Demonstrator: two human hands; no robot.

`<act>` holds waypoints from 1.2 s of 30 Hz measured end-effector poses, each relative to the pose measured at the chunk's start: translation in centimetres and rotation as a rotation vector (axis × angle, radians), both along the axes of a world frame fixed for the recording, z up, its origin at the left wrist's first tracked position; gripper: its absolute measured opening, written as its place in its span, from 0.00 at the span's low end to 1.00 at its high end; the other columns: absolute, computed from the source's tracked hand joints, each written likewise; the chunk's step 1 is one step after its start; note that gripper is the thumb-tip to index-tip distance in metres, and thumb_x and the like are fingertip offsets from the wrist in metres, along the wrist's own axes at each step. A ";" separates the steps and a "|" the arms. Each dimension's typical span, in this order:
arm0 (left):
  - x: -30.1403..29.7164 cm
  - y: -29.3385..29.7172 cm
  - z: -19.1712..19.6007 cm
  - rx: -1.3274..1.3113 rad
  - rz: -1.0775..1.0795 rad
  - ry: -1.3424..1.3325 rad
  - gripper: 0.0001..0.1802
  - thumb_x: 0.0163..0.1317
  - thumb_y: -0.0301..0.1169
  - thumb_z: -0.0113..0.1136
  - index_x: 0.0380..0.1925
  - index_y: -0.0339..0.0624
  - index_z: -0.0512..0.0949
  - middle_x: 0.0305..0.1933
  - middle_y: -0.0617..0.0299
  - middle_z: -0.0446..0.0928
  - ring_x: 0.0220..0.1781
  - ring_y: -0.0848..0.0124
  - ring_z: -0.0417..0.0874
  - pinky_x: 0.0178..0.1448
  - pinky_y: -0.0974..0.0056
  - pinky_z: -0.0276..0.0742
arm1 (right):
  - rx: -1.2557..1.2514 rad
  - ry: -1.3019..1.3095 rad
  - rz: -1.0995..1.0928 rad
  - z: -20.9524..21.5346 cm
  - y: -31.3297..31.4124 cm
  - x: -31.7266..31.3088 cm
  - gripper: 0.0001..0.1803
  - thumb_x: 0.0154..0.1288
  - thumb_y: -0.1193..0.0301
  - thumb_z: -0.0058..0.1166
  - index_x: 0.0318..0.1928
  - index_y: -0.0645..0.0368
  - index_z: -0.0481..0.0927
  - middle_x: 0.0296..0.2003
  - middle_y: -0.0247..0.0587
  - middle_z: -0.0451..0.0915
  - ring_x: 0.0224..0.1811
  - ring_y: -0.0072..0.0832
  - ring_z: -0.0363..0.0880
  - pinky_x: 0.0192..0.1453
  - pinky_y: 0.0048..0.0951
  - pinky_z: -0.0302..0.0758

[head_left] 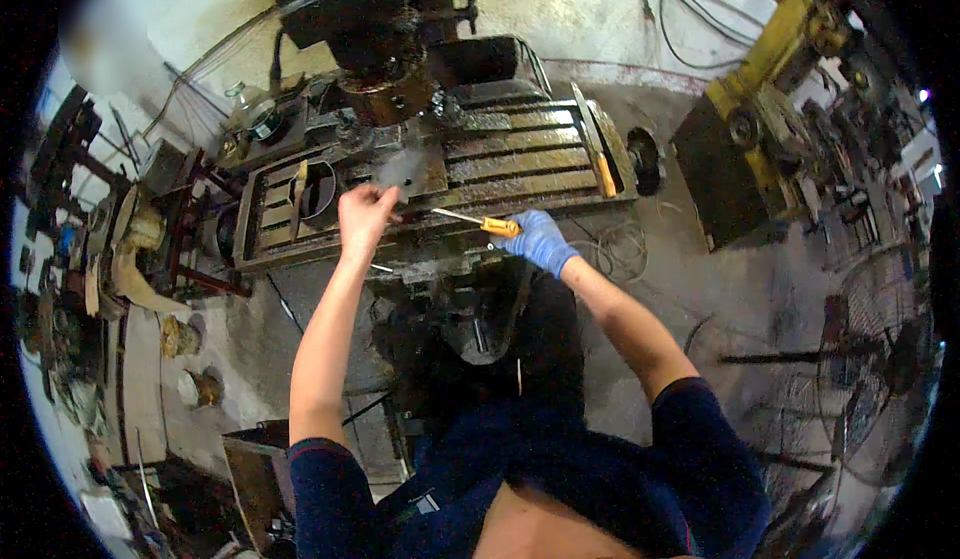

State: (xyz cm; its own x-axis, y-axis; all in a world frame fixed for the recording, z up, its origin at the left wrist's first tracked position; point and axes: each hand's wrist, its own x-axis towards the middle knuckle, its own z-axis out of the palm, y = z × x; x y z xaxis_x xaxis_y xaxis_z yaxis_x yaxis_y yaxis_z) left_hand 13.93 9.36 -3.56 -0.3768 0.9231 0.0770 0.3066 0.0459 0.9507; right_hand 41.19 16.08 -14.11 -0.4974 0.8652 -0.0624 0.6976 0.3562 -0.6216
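My right hand (538,241), in a blue glove, is closed around the yellow handle of a screwdriver (499,226). Its thin metal shaft points left, toward my bare left hand (366,221). The fingers of that hand are pinched together at the front edge of the slotted machine table (520,172); whatever is between them is too small to make out. Just beyond the fingertips is a pale grey, blurred flat piece (402,167), under the dark machine head (385,89). I cannot tell whether my left fingers touch it.
A round dark pan (318,191) and a wooden-handled brush (298,199) are on the table's left end. On its right end lies a long flat tool with a yellow handle (606,174). A yellow machine (745,119) stands at right, near a caged fan (880,359). Metal chips litter the table.
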 end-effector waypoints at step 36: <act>-0.3 10.7 -0.7 -0.119 0.194 0.745 0.19 0.46 0.39 0.63 0.38 0.41 0.76 0.30 0.48 0.78 0.38 0.52 0.79 0.41 0.52 0.75 | 0.592 0.216 -0.271 21.8 -3.3 11.5 0.10 0.50 0.68 0.59 0.33 0.60 0.82 0.28 0.45 0.81 0.31 0.29 0.80 0.38 0.27 0.74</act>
